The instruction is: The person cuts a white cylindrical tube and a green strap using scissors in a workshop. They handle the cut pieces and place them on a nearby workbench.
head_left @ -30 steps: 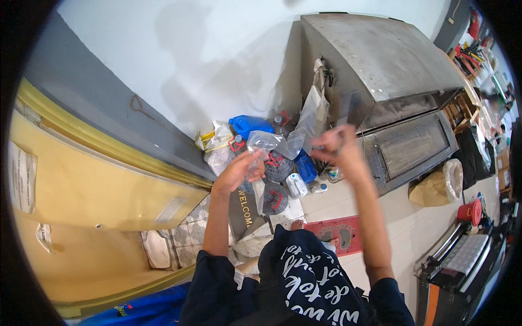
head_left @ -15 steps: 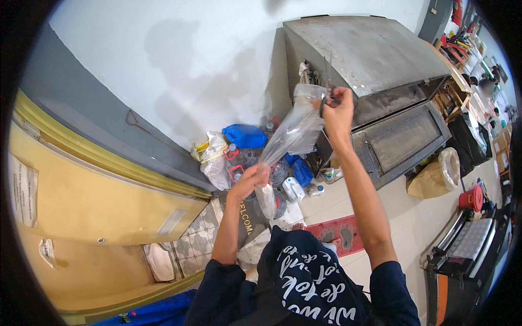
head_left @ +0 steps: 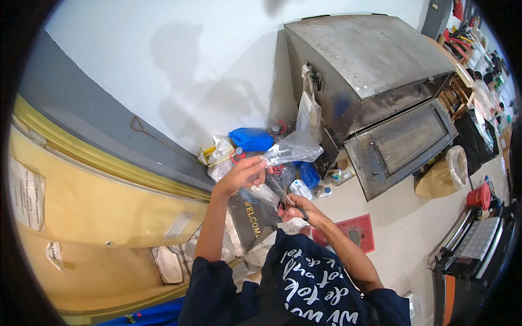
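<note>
My left hand (head_left: 243, 175) is closed in a pinch on a clear plastic bag (head_left: 293, 149). One part of the bag spreads to the right above the fingers, and a crumpled part hangs below them. Lower and nearer my body, my right hand (head_left: 304, 209) grips scissors by their black handles (head_left: 301, 213). The scissor blades point up toward the hanging plastic, close under my left hand. Whether they touch the plastic I cannot tell.
A blue jug (head_left: 251, 139) and several bottles crowd the floor ahead, beside a dark doormat (head_left: 251, 220). A grey metal cabinet (head_left: 375, 60) with a lowered door (head_left: 402, 149) stands at the right. The yellow door (head_left: 109, 190) is left. A red mat (head_left: 353, 231) lies near my feet.
My right hand has come down with the scissors from the bag's far end to below my left hand. The bag, stretched before, now flops to the right.
</note>
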The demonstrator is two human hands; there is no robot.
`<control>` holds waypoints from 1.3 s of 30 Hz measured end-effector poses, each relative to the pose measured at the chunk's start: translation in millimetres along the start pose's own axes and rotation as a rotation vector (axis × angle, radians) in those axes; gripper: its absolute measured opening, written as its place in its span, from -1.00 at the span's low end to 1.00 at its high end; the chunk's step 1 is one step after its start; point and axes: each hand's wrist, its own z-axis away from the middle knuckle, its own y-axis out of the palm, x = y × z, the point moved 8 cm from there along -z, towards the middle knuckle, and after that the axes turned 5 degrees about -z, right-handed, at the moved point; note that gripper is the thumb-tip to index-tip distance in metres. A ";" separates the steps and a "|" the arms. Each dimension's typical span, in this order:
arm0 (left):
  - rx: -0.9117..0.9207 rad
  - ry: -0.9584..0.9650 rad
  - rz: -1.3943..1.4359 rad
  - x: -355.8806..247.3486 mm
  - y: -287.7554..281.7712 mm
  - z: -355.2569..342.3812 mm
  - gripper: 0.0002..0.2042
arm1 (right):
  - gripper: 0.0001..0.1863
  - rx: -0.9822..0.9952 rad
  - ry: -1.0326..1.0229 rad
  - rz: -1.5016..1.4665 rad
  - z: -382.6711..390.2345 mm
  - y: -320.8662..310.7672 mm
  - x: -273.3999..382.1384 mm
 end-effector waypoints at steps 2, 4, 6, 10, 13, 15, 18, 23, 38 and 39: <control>0.010 -0.016 -0.023 -0.7 2.4 5.8 -0.67 | -0.46 -0.012 -0.058 -0.007 -10.9 0.3 18.0; 0.017 -0.031 -0.039 2.2 2.5 10.9 -0.67 | -0.39 -0.075 -0.052 0.040 -13.7 -7.5 26.5; 0.013 -0.052 -0.033 3.8 4.2 15.6 -0.66 | -0.25 -0.103 -0.045 0.112 -13.7 -12.9 34.7; 0.025 -0.085 -0.028 12.3 10.1 17.0 -0.64 | -0.49 -0.155 -0.041 0.172 -9.4 -19.9 39.2; 0.029 -0.102 -0.027 12.2 14.8 17.6 -0.65 | -0.49 -0.163 -0.030 0.162 -6.3 -16.7 43.8; 0.034 -0.108 -0.008 13.6 17.1 17.7 -0.66 | -0.48 -0.180 -0.033 0.189 -3.4 -15.3 46.8; 0.030 -0.098 0.019 5.8 22.9 15.5 -0.65 | -0.47 -0.192 -0.002 0.236 -3.0 -17.7 40.1; 0.022 -0.018 0.048 9.6 26.1 9.0 -0.65 | -0.44 -0.158 0.071 0.237 0.3 -14.5 30.6; 0.099 -0.007 0.041 13.5 33.8 6.4 -0.68 | -0.42 -0.124 0.017 0.188 2.0 -13.0 33.0; 0.098 0.003 0.035 12.9 34.4 6.4 -0.68 | -0.42 -0.132 0.018 0.194 2.2 -12.6 34.5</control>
